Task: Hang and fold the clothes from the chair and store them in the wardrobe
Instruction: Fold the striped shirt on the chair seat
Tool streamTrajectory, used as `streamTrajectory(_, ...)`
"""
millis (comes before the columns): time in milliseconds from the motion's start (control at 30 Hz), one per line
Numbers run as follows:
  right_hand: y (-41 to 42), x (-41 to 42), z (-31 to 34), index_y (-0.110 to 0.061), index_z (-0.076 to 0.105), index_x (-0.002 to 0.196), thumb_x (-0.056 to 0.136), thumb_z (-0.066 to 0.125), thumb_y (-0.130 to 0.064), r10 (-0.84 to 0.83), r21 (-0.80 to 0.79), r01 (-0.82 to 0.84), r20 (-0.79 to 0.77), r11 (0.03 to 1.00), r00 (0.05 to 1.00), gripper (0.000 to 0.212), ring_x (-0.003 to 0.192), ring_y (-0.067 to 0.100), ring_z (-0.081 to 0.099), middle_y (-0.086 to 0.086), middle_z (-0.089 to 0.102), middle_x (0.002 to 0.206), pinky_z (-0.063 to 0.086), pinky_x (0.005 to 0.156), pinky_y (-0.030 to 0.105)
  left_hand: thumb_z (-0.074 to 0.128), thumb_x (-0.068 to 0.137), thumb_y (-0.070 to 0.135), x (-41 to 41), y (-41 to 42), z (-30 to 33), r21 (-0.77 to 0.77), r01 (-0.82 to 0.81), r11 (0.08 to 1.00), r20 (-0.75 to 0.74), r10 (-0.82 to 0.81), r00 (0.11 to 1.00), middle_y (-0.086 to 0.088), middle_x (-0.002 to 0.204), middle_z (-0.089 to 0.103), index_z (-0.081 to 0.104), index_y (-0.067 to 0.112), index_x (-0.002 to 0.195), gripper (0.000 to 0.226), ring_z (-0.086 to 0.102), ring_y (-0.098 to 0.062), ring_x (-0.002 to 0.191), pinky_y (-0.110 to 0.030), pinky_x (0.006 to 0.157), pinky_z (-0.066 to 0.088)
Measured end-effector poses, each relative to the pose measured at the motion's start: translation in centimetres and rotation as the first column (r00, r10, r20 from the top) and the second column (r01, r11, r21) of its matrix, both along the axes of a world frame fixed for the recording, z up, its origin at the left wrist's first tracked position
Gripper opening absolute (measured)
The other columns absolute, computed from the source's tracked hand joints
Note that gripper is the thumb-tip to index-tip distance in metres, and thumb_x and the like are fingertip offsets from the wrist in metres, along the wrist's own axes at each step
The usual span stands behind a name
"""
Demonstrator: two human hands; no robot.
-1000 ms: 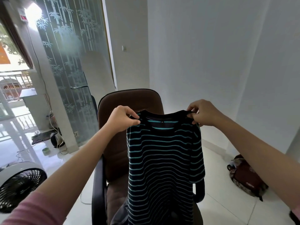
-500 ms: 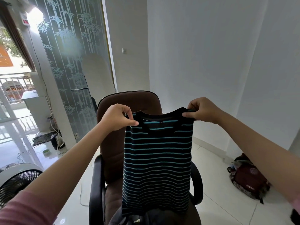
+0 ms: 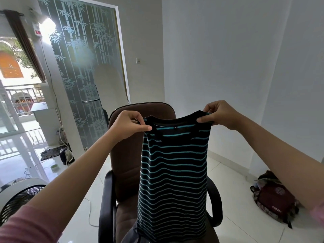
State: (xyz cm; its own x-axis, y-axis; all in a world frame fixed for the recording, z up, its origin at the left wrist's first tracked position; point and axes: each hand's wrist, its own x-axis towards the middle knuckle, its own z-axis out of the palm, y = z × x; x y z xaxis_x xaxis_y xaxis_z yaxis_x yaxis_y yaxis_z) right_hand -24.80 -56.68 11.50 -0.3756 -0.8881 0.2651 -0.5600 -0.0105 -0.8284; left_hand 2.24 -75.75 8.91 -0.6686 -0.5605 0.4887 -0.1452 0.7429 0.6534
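A black shirt with teal stripes (image 3: 173, 172) hangs in the air in front of a brown office chair (image 3: 126, 155). My left hand (image 3: 128, 125) pinches its left shoulder. At the right shoulder, my right hand (image 3: 219, 114) pinches the fabric beside the collar. The shirt's sides are folded in, so it hangs as a narrow panel. Its hem reaches down to the chair seat, where a bit of dark cloth (image 3: 133, 235) shows. No wardrobe is in view.
A white fan (image 3: 19, 197) stands on the floor at lower left. On the tiles at right lies a maroon backpack (image 3: 275, 200). A frosted glass door with bamboo pattern (image 3: 84, 76) is behind the chair at left, white walls beyond.
The shirt has been lifted a little higher and its sides have swung in, so it hangs narrower. The view has tilted slightly; both hands keep their pinch at the shoulders.
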Motion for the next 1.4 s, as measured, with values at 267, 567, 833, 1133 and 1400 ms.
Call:
streamTrajectory(267, 0.3, 0.3, 0.8, 0.01, 0.062, 0.083, 0.068, 0.083, -0.003, 0.062, 0.027, -0.061, -0.033, 0.998, 0.998, 0.029, 0.07, 0.021, 0.064, 0.015, 0.063, 0.074, 0.058, 0.069, 0.031, 0.086, 0.062, 0.014, 0.3, 0.4, 0.7, 0.128, 0.059, 0.99, -0.091, -0.048, 0.995, -0.013, 0.071, 0.065, 0.066, 0.021, 0.063, 0.021, 0.057, -0.049, 0.071, -0.052, 0.083, 0.052)
streamTrajectory(567, 0.4, 0.5, 0.4, -0.004, 0.067, 0.075, 0.067, 0.083, 0.0, 0.124, 0.119, -0.117, -0.053, 0.986, 0.991, 0.018, 0.078, 0.023, 0.067, 0.017, 0.067, 0.085, 0.059, 0.073, 0.031, 0.079, 0.069, 0.002, 0.8, 1.4, 2.7, 0.267, 0.026, 0.963, 0.155, -0.069, 0.985, -0.012, 0.089, 0.07, 0.073, 0.008, 0.078, 0.013, 0.068, -0.033, 0.094, -0.033, 0.084, 0.057)
streamTrajectory(833, 0.4, 0.9, 0.2, -0.005, 0.066, 0.074, 0.067, 0.082, 0.0, 0.121, 0.206, -0.12, 0.01, 0.971, 0.993, 0.018, 0.073, 0.018, 0.067, 0.006, 0.069, 0.072, 0.06, 0.071, 0.03, 0.076, 0.069, -0.007, 0.1, 2.0, 1.7, 0.338, -0.038, 0.94, 0.229, -0.043, 0.972, -0.013, 0.082, 0.068, 0.07, 0.008, 0.074, 0.018, 0.068, -0.024, 0.083, -0.031, 0.075, 0.059)
streamTrajectory(1133, 0.2, 0.9, -0.6, -0.009, 0.063, 0.074, 0.072, 0.078, 0.001, 0.125, 0.241, -0.13, 0.04, 0.962, 0.991, 0.018, 0.064, 0.014, 0.064, -0.001, 0.066, 0.064, 0.053, 0.057, 0.023, 0.079, 0.07, 0.001, -0.3, 1.6, 0.7, 0.318, -0.072, 0.946, 0.272, -0.018, 0.962, -0.008, 0.074, 0.064, 0.067, 0.009, 0.072, 0.015, 0.065, -0.021, 0.077, -0.035, 0.075, 0.057)
streamTrajectory(1400, -0.6, 1.4, -1.8, -0.006, 0.062, 0.081, 0.077, 0.076, -0.003, 0.128, 0.323, -0.112, -0.031, 0.94, 0.991, 0.015, 0.067, 0.012, 0.064, 0.001, 0.066, 0.071, 0.054, 0.059, 0.021, 0.08, 0.07, 0.002, -0.7, 1.2, -0.9, 0.253, -0.058, 0.966, 0.282, -0.017, 0.959, -0.02, 0.086, 0.061, 0.066, 0.008, 0.071, 0.014, 0.063, -0.027, 0.08, -0.032, 0.069, 0.059)
